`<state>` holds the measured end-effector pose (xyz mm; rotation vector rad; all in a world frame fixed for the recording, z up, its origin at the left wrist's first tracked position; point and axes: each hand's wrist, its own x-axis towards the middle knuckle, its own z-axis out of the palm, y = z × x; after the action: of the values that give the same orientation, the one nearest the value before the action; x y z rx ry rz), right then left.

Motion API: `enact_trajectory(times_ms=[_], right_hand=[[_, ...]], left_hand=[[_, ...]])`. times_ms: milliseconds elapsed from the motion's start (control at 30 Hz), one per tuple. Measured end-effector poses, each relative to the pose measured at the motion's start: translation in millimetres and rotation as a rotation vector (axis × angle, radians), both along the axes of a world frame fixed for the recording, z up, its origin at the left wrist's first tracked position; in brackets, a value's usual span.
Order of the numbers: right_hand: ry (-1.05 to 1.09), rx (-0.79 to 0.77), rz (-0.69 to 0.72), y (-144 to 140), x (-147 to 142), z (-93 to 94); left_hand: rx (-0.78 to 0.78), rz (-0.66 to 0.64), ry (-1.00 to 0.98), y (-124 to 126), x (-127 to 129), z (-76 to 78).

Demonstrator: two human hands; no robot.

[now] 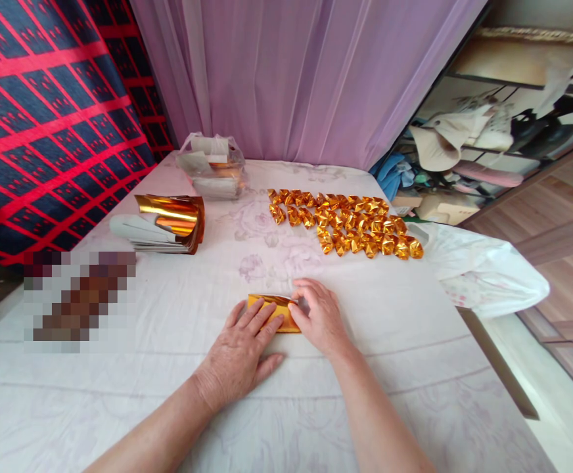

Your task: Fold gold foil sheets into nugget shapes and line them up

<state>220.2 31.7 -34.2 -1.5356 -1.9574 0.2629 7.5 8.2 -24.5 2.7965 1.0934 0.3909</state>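
Both hands (279,332) flat, fingers spread, on a shiny gold foil sheet (273,311), folded into a narrow strip.

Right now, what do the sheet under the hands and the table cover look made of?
Sheet: likely thin gold foil paper, glossy; it mirrors light and holds a sharp fold. Cover: seems soft white cloth, matte, faint floral print, slight creases.
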Motion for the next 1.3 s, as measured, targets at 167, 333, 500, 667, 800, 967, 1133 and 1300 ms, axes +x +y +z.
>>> enact_trajectory(times_ms=[167,333,500,667,800,967,1133,1300], right_hand=[[0.126,-0.026,-0.016,1.8,2.1,-1.1],[0.237,-0.065,-0.038,0.5,4.3,1.4],[0.375,-0.145,-0.013,-1.2,6.0,4.0],[0.543,-0.195,0.005,-1.7,8.1,2.6],[0.649,-0.225,0.018,-1.6,9.8,2.6],[0.658,-0.265,0.036,-1.8,10.0,3.8],[0.595,-0.275,0.037,-2.5,10.7,5.2],[0.552,-0.272,0.049,-2.8,11.1,6.2]], left_hand=[[0.013,-0.003,-0.004,-0.3,0.1,-1.2],[0.054,-0.019,-0.053,-0.2,-1.7,-1.0],[0.107,0.189,-0.328,9.9,-9.8,-0.6],[-0.002,0.393,-0.501,23.9,-17.5,-5.6],[-0.141,0.432,-0.562,25.7,-18.5,-7.3],[-0.252,0.493,-0.681,24.1,-16.7,-6.0],[-0.287,0.497,-0.708,23.6,-16.2,-4.1],[-0.294,0.501,-0.724,23.3,-16.8,-3.4]])
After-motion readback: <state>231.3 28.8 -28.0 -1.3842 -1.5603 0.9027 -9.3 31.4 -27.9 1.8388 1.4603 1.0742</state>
